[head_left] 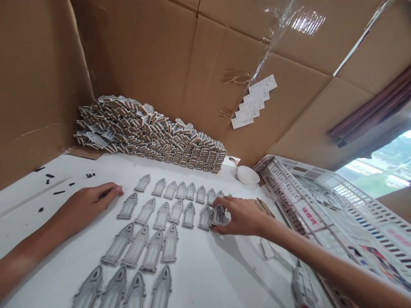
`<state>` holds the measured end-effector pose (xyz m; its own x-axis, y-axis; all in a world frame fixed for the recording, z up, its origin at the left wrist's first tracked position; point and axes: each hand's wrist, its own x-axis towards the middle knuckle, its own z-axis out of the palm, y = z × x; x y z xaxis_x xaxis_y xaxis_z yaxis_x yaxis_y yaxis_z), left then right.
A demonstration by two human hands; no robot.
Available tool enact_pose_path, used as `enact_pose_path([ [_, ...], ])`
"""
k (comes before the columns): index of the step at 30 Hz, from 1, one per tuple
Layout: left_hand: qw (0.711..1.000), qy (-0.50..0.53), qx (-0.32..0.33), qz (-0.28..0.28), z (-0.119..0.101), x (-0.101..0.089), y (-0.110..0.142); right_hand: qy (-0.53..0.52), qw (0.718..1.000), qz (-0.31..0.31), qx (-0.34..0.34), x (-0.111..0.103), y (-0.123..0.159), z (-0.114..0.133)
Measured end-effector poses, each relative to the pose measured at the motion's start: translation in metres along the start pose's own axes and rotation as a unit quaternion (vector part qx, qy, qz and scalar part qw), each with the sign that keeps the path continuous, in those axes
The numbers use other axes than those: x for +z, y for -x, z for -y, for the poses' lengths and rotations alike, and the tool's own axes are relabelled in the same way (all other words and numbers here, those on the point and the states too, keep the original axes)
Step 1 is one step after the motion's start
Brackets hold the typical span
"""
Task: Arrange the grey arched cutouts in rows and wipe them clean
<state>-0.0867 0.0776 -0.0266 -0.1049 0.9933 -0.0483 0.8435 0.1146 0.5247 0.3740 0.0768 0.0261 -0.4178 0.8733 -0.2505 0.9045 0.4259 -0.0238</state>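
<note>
Our left hand (pixel 96 201) rests on the white worktop (pixel 205 278) left of centre, its fingers loosely curled and nothing showing in its grasp. Our right hand (pixel 239 216), right of centre, is closed around a gray arch-shaped piece (pixel 218 215), with the thumb and fingers on either side of it at the end of a row. A small stack of pieces (pixel 265 208) sits just beside that hand. Rows of matching gray arches (pixel 176 212) lie flat across the middle and bottom of the frame, their points facing away from us. Beyond them, a large heap of stacked arches (pixel 150 137) is banked against the cardboard wall (pixel 141 55) at upper centre. Small black bits (pixel 49 182) lie at far left, a white bowl (pixel 248 174) stands near the heap's right end, and a perforated white plastic crate (pixel 279 171) lies at right, below paper labels (pixel 253 102) taped to the cardboard.
</note>
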Motion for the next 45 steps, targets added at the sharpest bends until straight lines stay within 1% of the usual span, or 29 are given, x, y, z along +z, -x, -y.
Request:
enact_pose_path([
  [6,1.000,0.001,0.000,-0.010,0.000,0.002,0.000,0.017,1.000,0.003,0.000,0.002,0.001,0.005],
  [9,1.000,-0.001,-0.010,-0.006,-0.002,0.002,0.000,0.022,1.000,0.005,-0.005,0.001,0.001,0.005],
  [13,1.000,0.011,-0.001,-0.009,-0.003,0.002,0.002,0.011,1.000,0.014,-0.008,-0.005,0.001,0.003],
  [18,1.000,0.020,0.015,-0.009,0.000,0.003,0.001,0.022,0.999,0.040,-0.004,-0.012,0.002,0.003],
  [22,1.000,0.019,0.021,-0.011,0.003,0.002,0.000,0.037,0.998,0.038,-0.015,-0.008,0.003,0.002],
  [25,0.999,0.023,0.016,-0.029,-0.003,-0.001,0.007,0.044,0.998,0.027,-0.024,-0.004,0.003,-0.001],
  [28,0.996,0.037,-0.006,-0.080,-0.025,-0.005,0.021,0.042,0.998,0.019,-0.031,-0.003,0.005,-0.003],
  [29,0.994,0.044,-0.011,-0.102,-0.037,-0.006,0.026,0.042,0.998,0.017,-0.035,-0.004,0.005,-0.003],
  [30,0.992,0.052,-0.008,-0.111,-0.050,-0.005,0.030,0.041,0.998,0.015,-0.038,-0.005,0.006,-0.004],
  [31,0.993,0.059,0.005,-0.105,-0.065,-0.003,0.033,0.040,0.998,0.014,-0.041,-0.006,0.006,-0.004],
  [32,0.995,0.063,0.032,-0.075,-0.082,0.000,0.036,0.036,0.998,0.013,-0.042,-0.008,0.007,-0.004],
  [33,0.995,0.065,0.067,-0.034,-0.100,0.006,0.038,0.031,0.999,0.013,-0.042,-0.009,0.008,-0.004],
  [35,0.987,0.045,0.146,0.052,-0.135,0.021,0.039,0.018,0.999,0.015,-0.035,-0.011,0.008,-0.003],
  [37,0.968,0.009,0.226,0.108,-0.167,0.040,0.038,0.004,0.999,0.017,-0.027,-0.011,0.009,-0.003],
  [39,0.944,-0.026,0.293,0.147,-0.193,0.061,0.037,-0.009,1.000,0.014,-0.025,-0.010,0.009,-0.004],
  [40,0.935,-0.049,0.315,0.158,-0.203,0.070,0.037,-0.015,0.999,0.011,-0.027,-0.008,0.009,-0.005],
  [42,0.923,-0.096,0.331,0.173,-0.217,0.086,0.038,-0.024,0.999,0.006,-0.037,-0.005,0.008,-0.008],
  [45,0.919,-0.153,0.317,0.180,-0.230,0.098,0.042,-0.032,0.998,0.006,-0.048,-0.002,0.007,-0.011],
])
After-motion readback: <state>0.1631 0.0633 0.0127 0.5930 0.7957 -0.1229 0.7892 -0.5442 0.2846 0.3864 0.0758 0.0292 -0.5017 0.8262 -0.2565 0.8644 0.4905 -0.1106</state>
